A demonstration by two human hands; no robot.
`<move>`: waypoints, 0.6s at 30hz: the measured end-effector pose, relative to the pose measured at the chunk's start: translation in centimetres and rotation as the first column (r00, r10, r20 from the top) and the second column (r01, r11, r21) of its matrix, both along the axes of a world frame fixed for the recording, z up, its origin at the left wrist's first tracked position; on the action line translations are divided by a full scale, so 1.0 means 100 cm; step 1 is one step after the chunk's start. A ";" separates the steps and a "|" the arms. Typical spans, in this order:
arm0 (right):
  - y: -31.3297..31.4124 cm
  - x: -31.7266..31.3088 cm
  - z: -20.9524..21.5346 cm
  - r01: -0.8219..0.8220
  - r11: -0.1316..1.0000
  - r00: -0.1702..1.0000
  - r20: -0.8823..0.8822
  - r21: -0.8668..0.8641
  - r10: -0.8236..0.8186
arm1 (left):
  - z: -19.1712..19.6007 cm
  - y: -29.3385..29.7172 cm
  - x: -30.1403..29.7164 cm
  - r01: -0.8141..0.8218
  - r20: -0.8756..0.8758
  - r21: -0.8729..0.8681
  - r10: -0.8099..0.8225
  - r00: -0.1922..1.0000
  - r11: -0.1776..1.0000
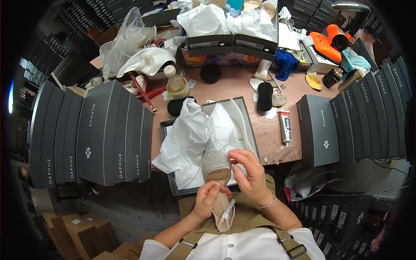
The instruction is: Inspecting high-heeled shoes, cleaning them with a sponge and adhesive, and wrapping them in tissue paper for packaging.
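Note:
A silvery shoe [216,161] with a pointed, sparkling toe and an ankle strap is held over my lap, its toe pointing away from me. My left hand [207,200] is closed around its middle. Beside the toe, my right hand [248,174] has its fingers apart, the fingertips at or very near the shoe's right edge; contact is hard to tell. Beyond and under the shoe lies an open grey shoebox [250,125], with crumpled white tissue paper [186,132] spilling over its left side.
Stacked grey shoeboxes flank me at left [102,130] and right [320,130]. On the table [238,82] are a glue tube [284,126], a small bottle [173,78], black oval pads [264,96], a blue cloth [286,65] and an orange tool [326,47]. Open boxes [210,43] with tissue stand behind.

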State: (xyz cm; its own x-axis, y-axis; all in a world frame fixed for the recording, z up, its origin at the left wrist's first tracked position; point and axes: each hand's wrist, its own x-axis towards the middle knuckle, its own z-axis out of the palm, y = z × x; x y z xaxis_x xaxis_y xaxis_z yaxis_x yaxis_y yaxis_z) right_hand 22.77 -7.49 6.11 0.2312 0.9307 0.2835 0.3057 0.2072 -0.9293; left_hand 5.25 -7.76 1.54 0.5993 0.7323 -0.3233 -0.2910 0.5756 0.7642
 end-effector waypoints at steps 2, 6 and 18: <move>0.001 -0.001 -0.001 0.015 1.000 0.999 0.035 0.022 -0.016 | 0.001 0.000 0.000 0.009 -0.029 0.028 -0.009 1.000 1.000; 0.002 -0.002 -0.001 0.024 0.999 0.995 0.098 0.027 -0.027 | 0.002 0.002 0.000 0.027 -0.066 0.077 -0.022 0.998 0.997; 0.005 -0.004 0.001 0.026 0.998 0.986 0.163 0.049 -0.034 | 0.003 0.003 0.000 0.043 -0.122 0.104 -0.030 0.992 0.994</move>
State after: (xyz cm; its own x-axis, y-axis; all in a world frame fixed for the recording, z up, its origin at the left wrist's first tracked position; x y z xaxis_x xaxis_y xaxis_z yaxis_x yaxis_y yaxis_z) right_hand 22.37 -7.01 6.21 0.2056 0.9091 0.3624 0.4593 0.2373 -0.8560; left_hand 5.23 -7.45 1.85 0.5876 0.7449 -0.3159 -0.1738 0.4975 0.8499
